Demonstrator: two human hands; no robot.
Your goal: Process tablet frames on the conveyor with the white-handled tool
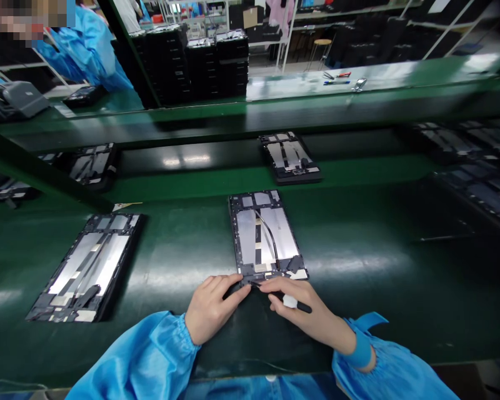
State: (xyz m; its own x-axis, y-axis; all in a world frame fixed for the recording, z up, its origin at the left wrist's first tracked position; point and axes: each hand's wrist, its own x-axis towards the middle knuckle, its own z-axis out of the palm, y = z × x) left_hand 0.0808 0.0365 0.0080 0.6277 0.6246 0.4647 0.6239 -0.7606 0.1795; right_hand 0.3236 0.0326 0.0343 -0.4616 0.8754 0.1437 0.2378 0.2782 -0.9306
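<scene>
An opened tablet (245, 236) lies in front of me with its inside facing up, showing silver battery panels, a dark flat ribbon and a curved black cable. My left hand (212, 305) grips its lower left corner, thumb and forefinger at the edge. In my right hand (304, 311) is a slim black pen-like tool (303, 306) with a white band. Its thin tip points at the tablet's bottom edge, close to my left thumb; whether it touches is too small to tell. My fingers partly cover that edge.
Another opened tablet (87, 266) rests at the left, and one more (289, 155) lies farther back. Blurred tablets (483, 189) sit at the right. A green post (45, 172) slants across the left. Beyond the raised shelf (191, 122) are black stacked trays (162, 66) and a blue-sleeved person (87, 47).
</scene>
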